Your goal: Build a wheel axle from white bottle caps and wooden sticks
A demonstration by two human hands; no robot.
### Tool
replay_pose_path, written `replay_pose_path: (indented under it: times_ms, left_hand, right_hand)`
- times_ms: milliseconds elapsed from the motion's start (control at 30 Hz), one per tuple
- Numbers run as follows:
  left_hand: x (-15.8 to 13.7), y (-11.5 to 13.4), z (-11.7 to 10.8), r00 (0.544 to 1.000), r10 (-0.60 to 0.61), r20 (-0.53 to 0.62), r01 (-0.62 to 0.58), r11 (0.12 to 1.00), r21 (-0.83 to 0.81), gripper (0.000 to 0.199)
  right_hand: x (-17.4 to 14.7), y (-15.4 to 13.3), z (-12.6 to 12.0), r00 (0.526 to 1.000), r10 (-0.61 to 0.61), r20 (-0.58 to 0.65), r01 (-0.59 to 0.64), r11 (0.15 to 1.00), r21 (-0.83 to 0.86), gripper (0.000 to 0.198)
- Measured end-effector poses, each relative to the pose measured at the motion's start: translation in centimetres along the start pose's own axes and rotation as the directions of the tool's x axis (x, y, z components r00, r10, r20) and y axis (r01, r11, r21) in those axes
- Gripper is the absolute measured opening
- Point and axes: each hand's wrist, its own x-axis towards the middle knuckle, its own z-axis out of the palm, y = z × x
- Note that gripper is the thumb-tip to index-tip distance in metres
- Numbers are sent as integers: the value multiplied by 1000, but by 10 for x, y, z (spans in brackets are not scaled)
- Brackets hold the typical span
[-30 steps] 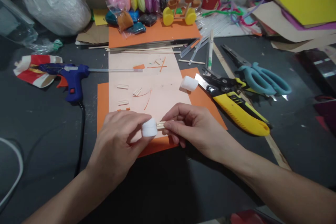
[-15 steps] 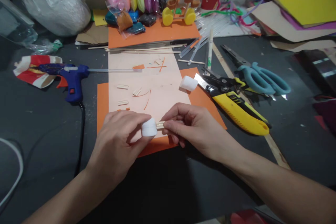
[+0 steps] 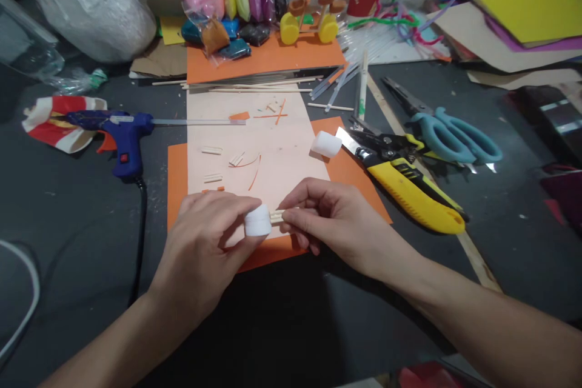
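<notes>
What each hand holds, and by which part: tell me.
Left hand: a white roll, pinched at its far and near edges. Right hand: sticks, by the ends away from the roll.

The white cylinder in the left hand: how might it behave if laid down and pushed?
The white cylinder might roll on its side, since its wall looks rounded. It is probably light: the left hand pinches it between thumb and finger.
</notes>
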Motion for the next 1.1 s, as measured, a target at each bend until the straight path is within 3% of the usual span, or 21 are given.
replay_pose_path:
  times_ms: [700,1100]
  left_hand:
    - [2,-3,-1,1000,21,15,-21,1000,-3,12]
    - [1,-5,0,999,16,39,-17,1000,18,14]
  right_hand:
    - [0,0,0,1000,16,-3,-16,999,-35,11]
    - [-1,-8,-13,999,36,11,-35,993,-115,19]
